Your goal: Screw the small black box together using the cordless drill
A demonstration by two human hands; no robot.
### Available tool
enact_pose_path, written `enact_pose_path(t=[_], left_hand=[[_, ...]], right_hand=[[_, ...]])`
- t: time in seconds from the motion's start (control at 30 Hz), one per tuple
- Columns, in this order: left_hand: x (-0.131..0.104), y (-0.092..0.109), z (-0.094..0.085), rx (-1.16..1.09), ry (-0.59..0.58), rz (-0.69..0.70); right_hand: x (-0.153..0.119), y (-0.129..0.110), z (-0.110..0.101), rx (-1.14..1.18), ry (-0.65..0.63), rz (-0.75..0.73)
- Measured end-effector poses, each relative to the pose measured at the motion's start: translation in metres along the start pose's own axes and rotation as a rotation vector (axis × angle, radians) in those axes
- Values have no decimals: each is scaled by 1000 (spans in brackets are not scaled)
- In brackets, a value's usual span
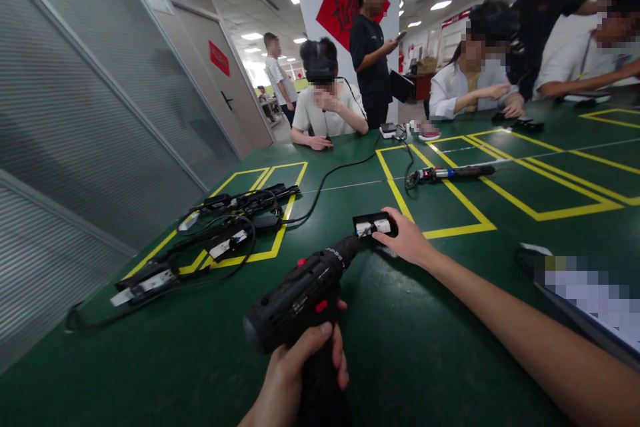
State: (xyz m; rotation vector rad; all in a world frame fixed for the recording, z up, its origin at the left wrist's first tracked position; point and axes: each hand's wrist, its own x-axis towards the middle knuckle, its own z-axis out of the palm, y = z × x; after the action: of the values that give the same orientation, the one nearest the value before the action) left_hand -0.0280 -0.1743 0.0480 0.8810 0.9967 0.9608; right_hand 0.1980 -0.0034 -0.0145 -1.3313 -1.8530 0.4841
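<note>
My left hand (305, 360) is closed around the handle of a black cordless drill (300, 300) with red buttons. The drill points away from me, up and to the right. Its tip ends at a small black rectangular case (357, 220) with white labelled parts inside; I cannot tell whether the bit touches it. My right hand (403, 237) grips the right end of this case between thumb and fingers, just above the green table (410, 347). The drill's lower handle runs out of view.
Black cables and adapters (240, 207) with white labels lie at left. A black-and-silver rod-like tool (450, 173) rests beyond my right hand. Yellow tape (460, 232) marks rectangles. A dark-edged tray-like object (530, 260) is at right. People (325, 100) sit across the table.
</note>
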Motion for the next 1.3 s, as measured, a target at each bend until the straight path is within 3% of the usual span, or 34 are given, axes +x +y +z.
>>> enact_pose_path(t=[1.3], left_hand=[[-1,0,2,-33,-14,-21]], right_hand=[[-2,-4,-2,-23,-12,-20]])
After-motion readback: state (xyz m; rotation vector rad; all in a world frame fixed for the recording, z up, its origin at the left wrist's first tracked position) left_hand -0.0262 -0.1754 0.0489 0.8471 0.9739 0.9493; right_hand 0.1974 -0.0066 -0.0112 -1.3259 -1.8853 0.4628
